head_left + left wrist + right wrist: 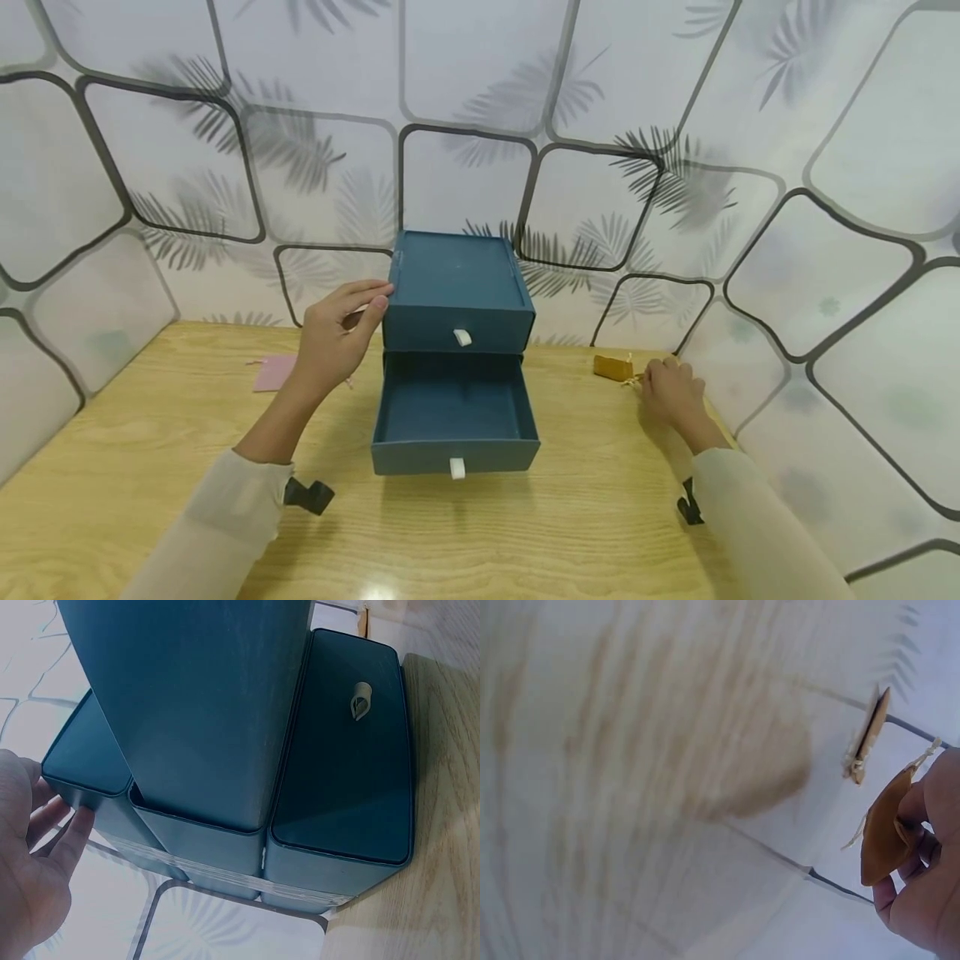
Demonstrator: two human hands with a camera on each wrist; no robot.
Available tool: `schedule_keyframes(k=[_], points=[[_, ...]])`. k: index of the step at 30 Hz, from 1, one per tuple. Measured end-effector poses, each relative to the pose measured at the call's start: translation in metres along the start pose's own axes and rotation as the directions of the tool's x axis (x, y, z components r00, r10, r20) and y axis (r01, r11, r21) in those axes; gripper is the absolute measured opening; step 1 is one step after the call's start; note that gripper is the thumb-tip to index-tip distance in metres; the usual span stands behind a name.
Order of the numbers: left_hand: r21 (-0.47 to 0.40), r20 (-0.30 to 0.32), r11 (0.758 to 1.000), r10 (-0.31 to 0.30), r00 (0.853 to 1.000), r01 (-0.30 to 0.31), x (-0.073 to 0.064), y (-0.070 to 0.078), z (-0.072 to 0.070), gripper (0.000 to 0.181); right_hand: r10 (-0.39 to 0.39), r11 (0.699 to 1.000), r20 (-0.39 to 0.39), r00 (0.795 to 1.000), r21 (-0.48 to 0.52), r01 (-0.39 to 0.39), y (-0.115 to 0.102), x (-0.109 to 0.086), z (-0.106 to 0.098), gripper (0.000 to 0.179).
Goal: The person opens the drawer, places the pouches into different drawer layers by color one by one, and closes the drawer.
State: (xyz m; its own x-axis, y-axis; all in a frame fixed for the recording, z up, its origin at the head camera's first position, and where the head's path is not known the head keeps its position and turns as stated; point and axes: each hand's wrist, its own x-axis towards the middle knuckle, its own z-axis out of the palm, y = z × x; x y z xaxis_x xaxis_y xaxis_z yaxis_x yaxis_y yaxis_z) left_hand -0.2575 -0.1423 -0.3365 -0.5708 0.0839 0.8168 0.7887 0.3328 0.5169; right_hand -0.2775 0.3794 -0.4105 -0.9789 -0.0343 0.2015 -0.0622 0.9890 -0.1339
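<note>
A dark blue drawer unit [459, 271] stands at mid-table. Its middle drawer [456, 457] is pulled out, showing a bare inside and a white pull tab. My left hand [337, 337] touches the unit's upper left side, fingers mostly straight; in the left wrist view they lie at the corner of the top drawer [90, 750]. Over on the right, my right hand [672, 392] pinches a brown drawstring pouch [889, 832], largely hidden by the hand in the head view. Just left of that hand, another orange-brown pouch [613, 367] lies on the table.
A pink drawstring pouch [274, 372] lies left of the unit, partly behind my left forearm. The bottom drawer [345, 750], with its tab, is pushed in. Patterned wall covering [465, 67] rises close behind the unit and along both sides of the wooden table [600, 517].
</note>
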Motion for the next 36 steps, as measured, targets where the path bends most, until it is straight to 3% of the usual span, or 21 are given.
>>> schedule_keyframes(k=[6,18,36], points=[[0.0,0.0,1.0,-0.011,1.0,0.011,-0.001,0.0,0.0,0.026,-0.062,0.998,-0.073,0.995,-0.005,0.062,-0.01,-0.003,-0.008,0.024],[0.0,-0.002,1.0,0.0,1.0,0.0,-0.001,-0.002,0.0,0.026,-0.185,0.983,-0.131,0.974,-0.038,0.182,-0.04,-0.004,-0.023,0.018],[-0.013,0.003,1.0,-0.009,1.0,0.009,-0.001,0.001,0.0,0.026,-0.355,0.935,-0.192,0.915,-0.094,0.343,-0.079,-0.011,-0.037,0.011]])
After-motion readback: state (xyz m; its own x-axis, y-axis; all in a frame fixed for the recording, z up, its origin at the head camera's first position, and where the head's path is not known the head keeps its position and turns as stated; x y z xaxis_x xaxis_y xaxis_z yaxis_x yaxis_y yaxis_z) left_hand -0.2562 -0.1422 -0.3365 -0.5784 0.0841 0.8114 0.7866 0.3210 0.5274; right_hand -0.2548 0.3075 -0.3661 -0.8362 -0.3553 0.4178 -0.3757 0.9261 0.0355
